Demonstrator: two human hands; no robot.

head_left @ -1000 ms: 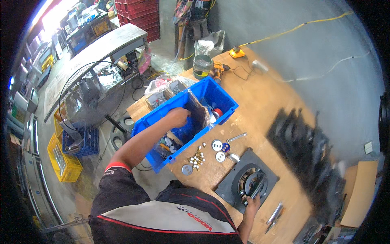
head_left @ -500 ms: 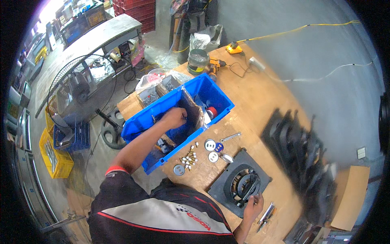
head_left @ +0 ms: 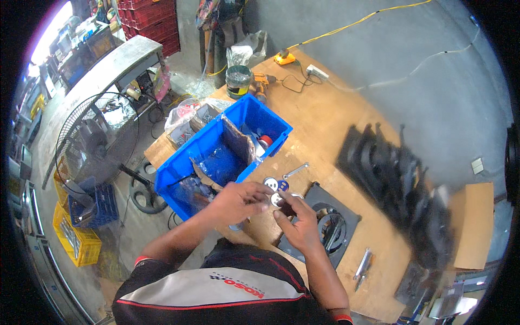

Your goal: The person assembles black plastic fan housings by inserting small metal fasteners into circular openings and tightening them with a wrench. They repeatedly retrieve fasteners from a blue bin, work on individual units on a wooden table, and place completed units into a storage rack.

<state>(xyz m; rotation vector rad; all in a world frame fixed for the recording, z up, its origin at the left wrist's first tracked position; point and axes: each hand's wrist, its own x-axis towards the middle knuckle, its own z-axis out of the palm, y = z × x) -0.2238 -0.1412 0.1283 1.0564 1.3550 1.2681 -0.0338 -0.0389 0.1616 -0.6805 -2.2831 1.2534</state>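
Observation:
A pale round disc (head_left: 277,200) with small holes shows between my two hands. My left hand (head_left: 238,203) reaches in from the left, thumb and fingers apart, over the spot beside the blue bin. My right hand (head_left: 299,223) comes from the lower right with its fingers curved and apart around the disc; whether they touch it is unclear. Just beyond lie another pale disc (head_left: 270,183) and a blue disc (head_left: 283,186). A dark square frame with a round opening (head_left: 346,230) lies partly under my right hand. My left hand hides most of the small brass fittings.
The blue bin (head_left: 176,173), split by cardboard, stands on the wooden table (head_left: 330,130). A wrench (head_left: 296,170) lies past the discs; hand tools (head_left: 363,265) lie at right. Black molded parts (head_left: 390,179) are heaped farther right. A drill (head_left: 262,84) and tub (head_left: 238,81) stand behind.
My left hand has come out of the blue bin to the discs. My right hand has left the square frame's near edge and moved up and left to them. The view has shifted slightly.

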